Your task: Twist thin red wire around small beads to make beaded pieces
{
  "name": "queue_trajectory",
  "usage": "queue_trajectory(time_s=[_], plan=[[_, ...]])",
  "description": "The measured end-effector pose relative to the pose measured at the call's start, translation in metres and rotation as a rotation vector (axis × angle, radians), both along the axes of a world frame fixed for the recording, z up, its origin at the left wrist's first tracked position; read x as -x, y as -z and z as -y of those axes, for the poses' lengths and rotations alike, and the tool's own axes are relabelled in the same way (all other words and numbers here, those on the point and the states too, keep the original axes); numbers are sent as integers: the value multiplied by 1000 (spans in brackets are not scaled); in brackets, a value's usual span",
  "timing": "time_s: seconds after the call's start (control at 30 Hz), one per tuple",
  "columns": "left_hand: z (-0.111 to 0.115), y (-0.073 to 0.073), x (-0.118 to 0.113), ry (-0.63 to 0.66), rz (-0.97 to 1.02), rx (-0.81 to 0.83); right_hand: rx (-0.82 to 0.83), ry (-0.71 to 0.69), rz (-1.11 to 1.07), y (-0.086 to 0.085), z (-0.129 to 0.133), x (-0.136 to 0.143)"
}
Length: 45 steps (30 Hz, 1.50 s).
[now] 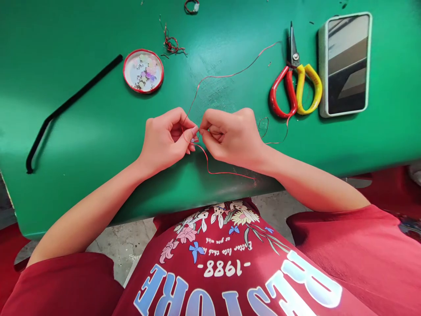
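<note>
My left hand (168, 138) pinches a thin red cord (210, 172) between thumb and forefinger, close above the front part of the table. A pale bead (192, 140) and a few tiny ones show just below my left thumb, partly covered by the fingers. My right hand (230, 134) is closed beside it, thumb and forefinger tips pressed together on the cord near the left fingertips. One length of the cord runs up and right toward the scissors; another trails down to the right. How the cord is looped between the fingertips is too small to make out.
On the green table (92, 188), a red-rimmed lid (161, 83) holds small beads. Beyond it lies a tangle of dark red cord (171, 45) and a cord ring (191, 6). Red-and-yellow scissors (291, 87) and a phone (348, 66) lie right; a bent black strip (74, 98) lies left.
</note>
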State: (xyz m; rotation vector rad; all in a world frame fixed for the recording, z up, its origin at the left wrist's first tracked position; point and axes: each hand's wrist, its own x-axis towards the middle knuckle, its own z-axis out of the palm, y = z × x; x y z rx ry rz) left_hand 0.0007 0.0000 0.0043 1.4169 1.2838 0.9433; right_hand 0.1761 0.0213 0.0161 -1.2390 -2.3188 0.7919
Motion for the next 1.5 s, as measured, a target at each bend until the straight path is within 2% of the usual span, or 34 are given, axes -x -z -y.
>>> queue_trajectory(time_s=[0.1, 0.2, 0.43, 0.57, 0.7, 0.83, 1.03, 1.13, 1.27, 1.4, 1.5], plan=[[1, 0, -1, -23, -27, 3, -153, -2, 138, 8, 6, 4], [0, 1, -2, -46, -41, -11, -225, -33, 223, 10, 6, 6], [-3, 1, -2, -77, 4, -24, -293, -49, 207, 12, -5, 1], [-3, 3, -1, -95, -18, -48, -270, -94, 145, 8, -10, -3], [-2, 3, -1, -128, -40, -65, -239, -105, 100, -12, -23, -13], [-2, 2, -1, -144, -31, -63, -162, -42, 164, -31, -44, -32], [-1, 4, -2, -167, -15, -68, -122, 199, 517, -41, -61, -55], [-1, 4, -2, -166, -22, -70, 1, 212, 710, -42, -62, -58], [-2, 3, -2, -179, -5, -71, 87, 192, 795, -39, -63, -60], [-1, 3, -2, -176, -10, -70, 58, 160, 732, -38, -64, -62], [-1, 3, -2, -166, -17, -72, 109, 136, 457, -44, -60, -61]])
